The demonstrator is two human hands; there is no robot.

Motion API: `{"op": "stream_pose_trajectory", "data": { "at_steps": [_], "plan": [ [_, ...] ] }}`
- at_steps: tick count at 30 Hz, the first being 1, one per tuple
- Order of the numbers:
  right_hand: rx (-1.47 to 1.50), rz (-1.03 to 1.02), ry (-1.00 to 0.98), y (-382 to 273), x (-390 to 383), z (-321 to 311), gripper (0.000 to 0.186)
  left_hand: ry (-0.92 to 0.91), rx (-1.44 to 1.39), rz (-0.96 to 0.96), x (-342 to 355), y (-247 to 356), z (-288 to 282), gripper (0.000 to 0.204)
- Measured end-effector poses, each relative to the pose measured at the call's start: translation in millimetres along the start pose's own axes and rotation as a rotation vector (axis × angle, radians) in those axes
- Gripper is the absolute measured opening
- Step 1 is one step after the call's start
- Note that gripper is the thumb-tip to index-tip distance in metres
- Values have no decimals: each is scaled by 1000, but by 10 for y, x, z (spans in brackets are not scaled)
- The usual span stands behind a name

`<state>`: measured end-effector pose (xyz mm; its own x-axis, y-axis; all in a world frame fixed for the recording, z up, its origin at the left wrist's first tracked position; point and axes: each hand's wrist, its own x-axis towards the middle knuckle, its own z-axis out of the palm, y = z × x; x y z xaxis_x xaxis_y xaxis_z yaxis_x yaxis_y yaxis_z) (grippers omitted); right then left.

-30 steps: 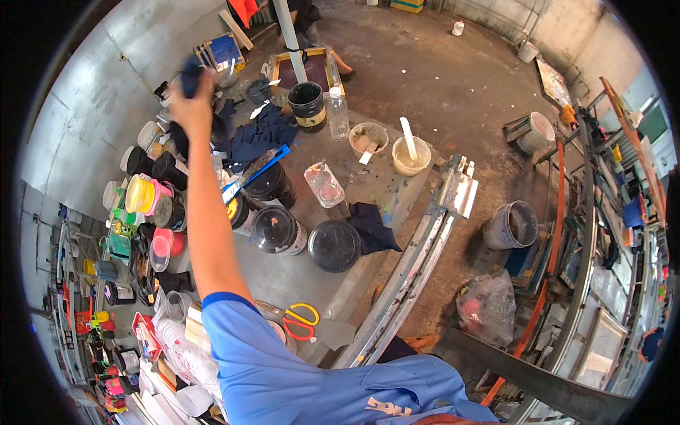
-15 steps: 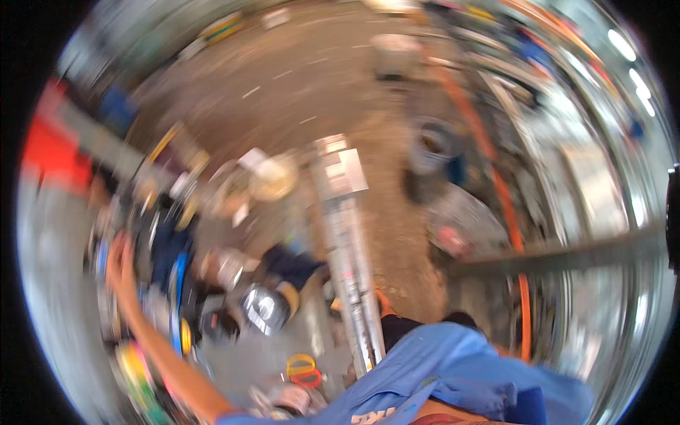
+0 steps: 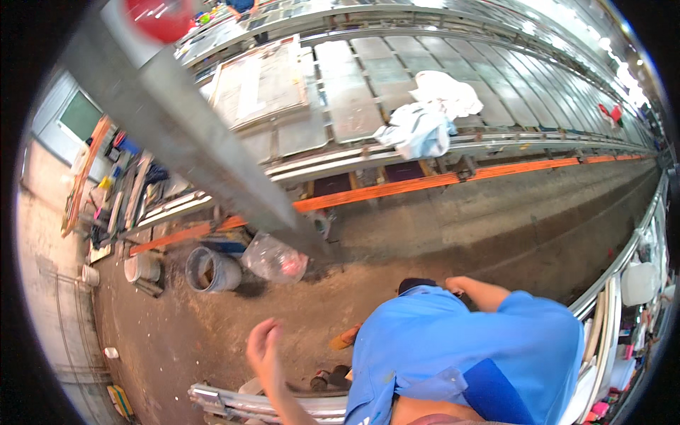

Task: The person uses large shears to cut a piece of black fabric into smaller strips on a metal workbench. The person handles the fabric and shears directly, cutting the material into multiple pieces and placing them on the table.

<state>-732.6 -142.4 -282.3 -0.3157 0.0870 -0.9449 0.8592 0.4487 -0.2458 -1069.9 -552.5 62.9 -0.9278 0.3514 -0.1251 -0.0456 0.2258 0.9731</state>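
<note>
Nothing looks finished or under way: the empty left hand (image 3: 265, 344), loosely spread, hovers near the metal rail (image 3: 225, 400), and whether the right hand (image 3: 458, 285) by the blue shirt (image 3: 453, 336) grips anything, I can't tell.

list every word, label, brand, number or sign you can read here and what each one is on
None can be read.
Blue shirt: white mark cut off by the picture's lower edge, unreadable.
Yellow-and-green box: too small and blurred to tell any print.
Pale container at right: no readable label.
</note>
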Motion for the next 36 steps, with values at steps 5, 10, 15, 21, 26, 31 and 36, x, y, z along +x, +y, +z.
{"op": "stream_pose_trajectory", "data": {
  "at_steps": [5, 10, 15, 21, 26, 31, 36],
  "plan": [
    [401, 125, 292, 810, -720, 13, 25, -879, -120, -206, 407, -422, 2628, 30],
    [620, -16, 828, 514, -1851, -532, 28, -1426, 345, -158, 278, -505, 4061, 55],
    [1309, -708, 858, -102, -2231, -913, 61, -1415, 34, -89, 146, -359, 4772, 71],
    [1135, -741, 750, -460, -2497, -1517, 59, -1161, -299, -299, 328, 210, 5177, 42],
    [852, -894, 974, -538, -2611, -2273, 41, -846, -503, -447, 793, 663, 5261, 40],
    [951, -757, 913, -329, -2303, -3257, 33, -366, -200, -328, 1988, 915, 5368, 60],
    [598, -652, 1264, -106, -1550, -4488, 39, -257, -2, -37, 3481, 193, 5263, 55]
  ]
}}
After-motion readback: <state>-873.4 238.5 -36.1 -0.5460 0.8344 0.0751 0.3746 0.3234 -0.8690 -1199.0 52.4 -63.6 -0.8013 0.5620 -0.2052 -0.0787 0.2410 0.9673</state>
